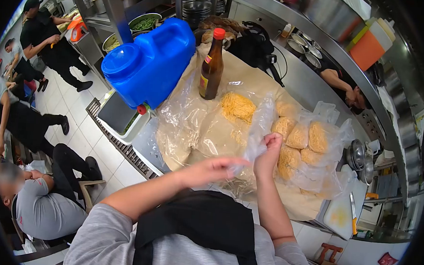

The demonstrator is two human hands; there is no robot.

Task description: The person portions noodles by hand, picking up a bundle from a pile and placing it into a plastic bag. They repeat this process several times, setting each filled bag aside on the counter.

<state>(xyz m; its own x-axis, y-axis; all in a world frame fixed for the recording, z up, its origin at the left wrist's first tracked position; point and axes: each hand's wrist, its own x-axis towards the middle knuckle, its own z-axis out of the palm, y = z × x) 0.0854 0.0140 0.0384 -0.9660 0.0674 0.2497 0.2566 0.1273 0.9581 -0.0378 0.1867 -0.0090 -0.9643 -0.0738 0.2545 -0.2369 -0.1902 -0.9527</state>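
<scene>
My right hand is closed on the gathered top of a clear plastic bag at the middle of the worktop. Blurred by motion, my left hand reaches across toward the bag's lower edge with its fingers stretched out. Just behind the hands, a loose heap of yellow noodles lies on plastic over brown paper. To the right sit several plastic bags filled with noodles, some piled against each other. A brown glass bottle with a red cap stands behind the loose noodles.
A large blue jug stands at the left. On the right are a knife on a white cutting board and metal bowls. A steel shelf crosses above. Other people work or sit at the left; another person is behind the counter.
</scene>
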